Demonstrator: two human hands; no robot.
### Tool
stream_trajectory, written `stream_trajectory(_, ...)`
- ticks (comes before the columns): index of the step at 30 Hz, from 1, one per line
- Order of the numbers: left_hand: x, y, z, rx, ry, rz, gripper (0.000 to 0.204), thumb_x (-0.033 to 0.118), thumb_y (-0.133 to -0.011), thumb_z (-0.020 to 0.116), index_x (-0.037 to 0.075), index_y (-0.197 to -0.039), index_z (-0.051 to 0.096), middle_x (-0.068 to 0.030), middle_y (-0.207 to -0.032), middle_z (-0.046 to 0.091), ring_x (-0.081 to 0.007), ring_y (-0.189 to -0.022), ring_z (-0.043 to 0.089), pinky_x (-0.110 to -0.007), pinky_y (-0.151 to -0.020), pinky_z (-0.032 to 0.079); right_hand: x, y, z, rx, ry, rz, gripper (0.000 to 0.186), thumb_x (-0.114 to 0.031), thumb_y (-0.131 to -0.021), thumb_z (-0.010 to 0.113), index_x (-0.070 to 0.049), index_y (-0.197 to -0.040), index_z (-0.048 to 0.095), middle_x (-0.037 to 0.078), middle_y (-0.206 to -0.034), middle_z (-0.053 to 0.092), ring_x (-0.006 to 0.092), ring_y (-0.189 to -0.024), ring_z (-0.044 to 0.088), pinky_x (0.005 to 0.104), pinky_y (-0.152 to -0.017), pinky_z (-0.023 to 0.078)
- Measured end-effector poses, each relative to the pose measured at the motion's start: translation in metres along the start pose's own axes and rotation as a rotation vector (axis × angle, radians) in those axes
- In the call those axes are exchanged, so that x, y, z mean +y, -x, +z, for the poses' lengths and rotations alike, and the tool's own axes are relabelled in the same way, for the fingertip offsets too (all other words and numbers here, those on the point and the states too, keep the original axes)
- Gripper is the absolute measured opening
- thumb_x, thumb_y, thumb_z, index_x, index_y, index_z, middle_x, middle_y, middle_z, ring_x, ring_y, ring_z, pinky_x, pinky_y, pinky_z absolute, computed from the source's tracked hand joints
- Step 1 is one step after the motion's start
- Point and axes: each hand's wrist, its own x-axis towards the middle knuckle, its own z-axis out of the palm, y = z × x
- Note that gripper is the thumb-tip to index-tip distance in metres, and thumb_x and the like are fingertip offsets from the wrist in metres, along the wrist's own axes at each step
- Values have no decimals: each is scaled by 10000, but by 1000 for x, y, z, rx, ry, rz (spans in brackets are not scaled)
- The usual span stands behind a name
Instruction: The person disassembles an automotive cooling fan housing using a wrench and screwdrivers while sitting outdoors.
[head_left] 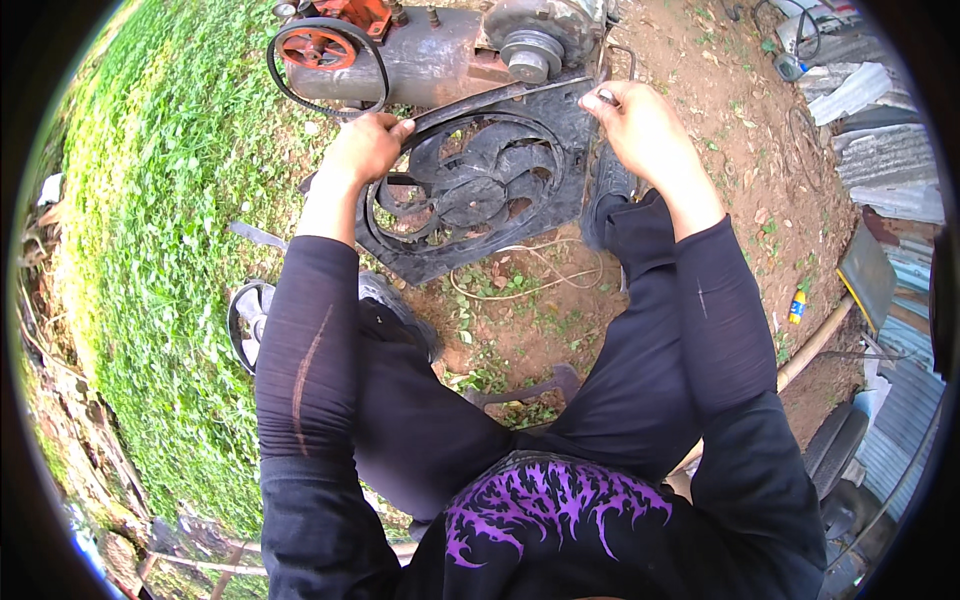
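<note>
A square black fan shroud with a bladed fan in its round opening stands tilted on the ground between my feet. My left hand is closed at its upper left corner, fingers curled over the edge and thumb along the top. At the upper right corner my right hand is closed in a pinch. A small dark piece shows between its thumb and finger; whether it belongs to the shroud I cannot tell. A dark strip along the top edge runs from one hand toward the other.
Just beyond lies a rusty compressor tank with a red belt wheel and a grey pulley motor. A thin cord loops on the dirt. Grass spreads left; corrugated sheets and a yellow-blue bottle lie right.
</note>
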Motion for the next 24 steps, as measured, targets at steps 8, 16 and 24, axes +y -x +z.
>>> stream_trajectory(8,-43,-17,-11,-75,200,118,426,348,-1057,557,28,-1311,678,-133,-1213,728,-244,-1159,646,-341,-1086,420,27,-8,12,-196,-574,381,218,-114,-915,640,-2,-1058,760,130,-914,766,182,-809,739,324,-718,583)
stream_trajectory(16,-97,-7,-23,-58,67,43,352,257,-965,714,76,-1267,711,-167,-1122,752,-243,-1062,688,-372,-975,507,-19,23,60,-549,-1102,491,322,-20,-904,540,-32,-1163,730,0,-835,661,162,-777,691,294,-741,560)
stream_trajectory(24,-81,7,-21,49,71,129,275,182,-908,768,54,-1151,759,-159,-967,771,-219,-887,717,-367,-847,543,-47,64,191,-546,-1174,432,111,-90,-989,489,-83,-915,570,17,-688,565,144,-609,575,336,-583,487)
